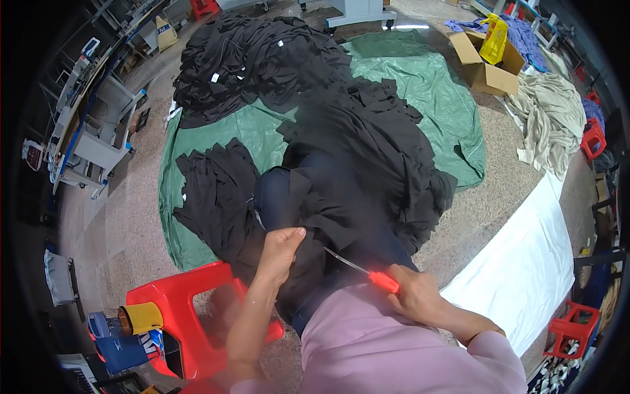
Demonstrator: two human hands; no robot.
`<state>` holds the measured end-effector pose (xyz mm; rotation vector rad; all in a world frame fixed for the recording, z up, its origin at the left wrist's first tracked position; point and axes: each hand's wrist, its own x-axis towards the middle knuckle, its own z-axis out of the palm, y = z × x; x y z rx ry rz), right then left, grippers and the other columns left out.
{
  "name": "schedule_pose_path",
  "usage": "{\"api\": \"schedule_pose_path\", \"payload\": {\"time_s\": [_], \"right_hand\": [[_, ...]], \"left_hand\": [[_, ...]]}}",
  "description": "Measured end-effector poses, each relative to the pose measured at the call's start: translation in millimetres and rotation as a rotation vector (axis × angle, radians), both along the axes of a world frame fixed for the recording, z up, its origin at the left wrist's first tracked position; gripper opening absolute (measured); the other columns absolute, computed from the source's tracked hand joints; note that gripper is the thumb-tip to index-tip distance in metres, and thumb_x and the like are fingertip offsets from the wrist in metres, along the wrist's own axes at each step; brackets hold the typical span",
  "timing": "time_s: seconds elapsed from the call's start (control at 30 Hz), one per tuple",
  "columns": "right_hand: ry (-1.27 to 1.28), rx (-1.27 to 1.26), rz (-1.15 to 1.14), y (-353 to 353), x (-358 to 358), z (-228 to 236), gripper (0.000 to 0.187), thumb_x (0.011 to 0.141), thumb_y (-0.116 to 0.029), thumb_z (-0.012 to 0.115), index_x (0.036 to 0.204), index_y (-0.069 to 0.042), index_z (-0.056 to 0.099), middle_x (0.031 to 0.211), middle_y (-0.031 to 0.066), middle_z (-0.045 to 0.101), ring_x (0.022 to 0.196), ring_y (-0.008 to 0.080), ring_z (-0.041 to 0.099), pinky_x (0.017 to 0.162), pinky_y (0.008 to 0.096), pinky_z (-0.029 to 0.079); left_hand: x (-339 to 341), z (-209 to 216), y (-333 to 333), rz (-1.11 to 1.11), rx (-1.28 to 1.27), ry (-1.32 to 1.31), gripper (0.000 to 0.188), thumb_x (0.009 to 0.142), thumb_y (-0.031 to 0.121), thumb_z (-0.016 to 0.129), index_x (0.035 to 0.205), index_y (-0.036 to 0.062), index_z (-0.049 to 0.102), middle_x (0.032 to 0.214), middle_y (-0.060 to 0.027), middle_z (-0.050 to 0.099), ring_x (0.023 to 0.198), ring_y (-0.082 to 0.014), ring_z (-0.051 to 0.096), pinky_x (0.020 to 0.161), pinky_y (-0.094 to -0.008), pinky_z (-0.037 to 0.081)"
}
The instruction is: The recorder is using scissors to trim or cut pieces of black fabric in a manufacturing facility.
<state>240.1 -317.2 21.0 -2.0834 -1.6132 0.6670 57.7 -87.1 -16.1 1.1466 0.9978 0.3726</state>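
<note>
Across my lap lies a piece of black cloth (321, 203), spread over my dark trousers. My left hand (281, 253) is closed in a pinch on the cloth's near edge. In my right hand (415, 292) is a red-handled tool (382, 281) with a long, thin metal shaft. The shaft points up and left toward the cloth near my left hand; whether its tip touches the cloth I cannot tell. Beyond my knees a heap of black garments (380, 138) meets the lap cloth, and a smaller black pile (220, 190) is to its left.
A green tarp (453, 111) lies under the piles, with a large black heap (256, 59) at the back. A red stool (177, 289) stands left, bearing a yellow roll (141, 318). White sheeting (518, 262), beige cloth (548, 115) and a cardboard box (495, 79) are right.
</note>
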Motion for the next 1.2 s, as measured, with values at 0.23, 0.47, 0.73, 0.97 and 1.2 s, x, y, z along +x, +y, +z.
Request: {"api": "schedule_pose_path", "payload": {"time_s": [0.23, 0.47, 0.73, 0.97, 1.2], "right_hand": [[0.085, 0.141, -0.091, 3, 3, -4, 0.028, 0.078, -0.017, 0.068, 0.103, -0.01, 0.057, 0.085, 0.0128, 0.064, 0.067, 0.0356, 0.064, 0.056, 0.0438, 0.051], [0.124, 0.223, -0.452, 7, 26, 0, 0.024, 0.084, -0.022, 0.073, 0.099, -0.008, 0.06, 0.071, 0.0141, 0.064, 0.064, 0.0356, 0.065, 0.056, 0.0394, 0.049], [0.097, 0.273, -0.52, 2, 34, -20, 0.021, 0.084, -0.016, 0.072, 0.098, -0.006, 0.06, 0.065, 0.0148, 0.059, 0.058, 0.0332, 0.062, 0.053, 0.0361, 0.046], [0.147, 0.341, -0.564, 15, 44, -24, 0.016, 0.088, -0.007, 0.066, 0.101, -0.004, 0.058, 0.067, 0.0098, 0.055, 0.06, 0.0157, 0.054, 0.059, 0.0298, 0.045], [-0.004, 0.457, -0.553, 59, 91, -65, 0.031, 0.081, -0.003, 0.064, 0.113, -0.003, 0.06, 0.107, 0.0188, 0.052, 0.101, 0.0367, 0.052, 0.091, 0.0392, 0.041]], "left_hand": [[3, -14, 0, -0.012, 0.075, -0.011, 0.025, 0.096, 0.017, 0.059, 0.076, 0.0037, 0.064, 0.063, 0.0094, 0.05, 0.057, 0.0006, 0.038, 0.05, -0.0207, 0.03], [56, 27, -34, -0.494, 1.518, 0.516, 0.082, 0.069, -0.001, 0.066, 0.143, 0.0277, 0.043, 0.154, -0.0194, 0.027, 0.13, -0.0392, 0.041, 0.101, -0.0514, 0.039], [82, 0, 70, -0.415, 1.017, 0.363, 0.029, 0.076, 0.009, 0.065, 0.103, 0.0012, 0.065, 0.096, -0.027, 0.066, 0.098, -0.0437, 0.062, 0.084, -0.0501, 0.05], [-71, 233, 282, 1.07, 1.366, 0.068, 0.029, 0.082, 0.014, 0.071, 0.103, -0.0039, 0.063, 0.099, -0.0167, 0.069, 0.087, -0.0246, 0.062, 0.078, -0.0386, 0.048], [-239, 332, 266, 0.909, 1.181, -0.46, 0.066, 0.077, 0.016, 0.082, 0.127, -0.0126, 0.05, 0.122, -0.0214, 0.061, 0.104, -0.0301, 0.064, 0.094, -0.0372, 0.053]]}}
